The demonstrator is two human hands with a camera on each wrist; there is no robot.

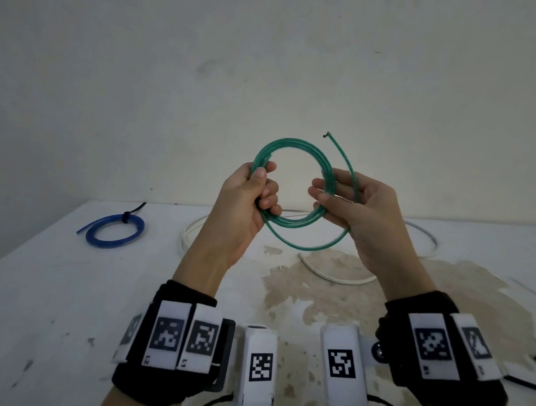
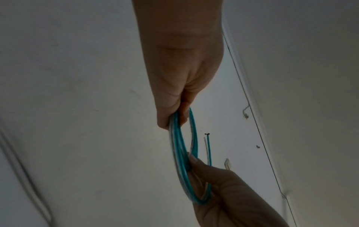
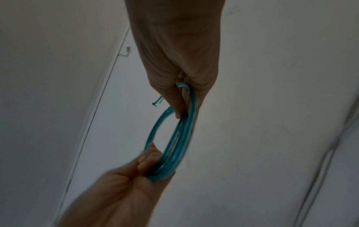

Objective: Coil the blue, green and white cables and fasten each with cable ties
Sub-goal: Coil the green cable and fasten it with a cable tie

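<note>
green cable (image 1: 290, 185) coil held between both hands, above table (image 1: 48, 277)

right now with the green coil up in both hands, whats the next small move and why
Probably wrap the last loose turn in: the green cable is mostly coiled, the left hand gripping one side and the right hand the other, but its free end sticks up past the coil. No tie is on it, unlike the blue cable on the table.

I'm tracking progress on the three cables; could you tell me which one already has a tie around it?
The blue cable, coiled at the table's left with a dark tie; the green cable is in hand, the white cable loose.
</note>
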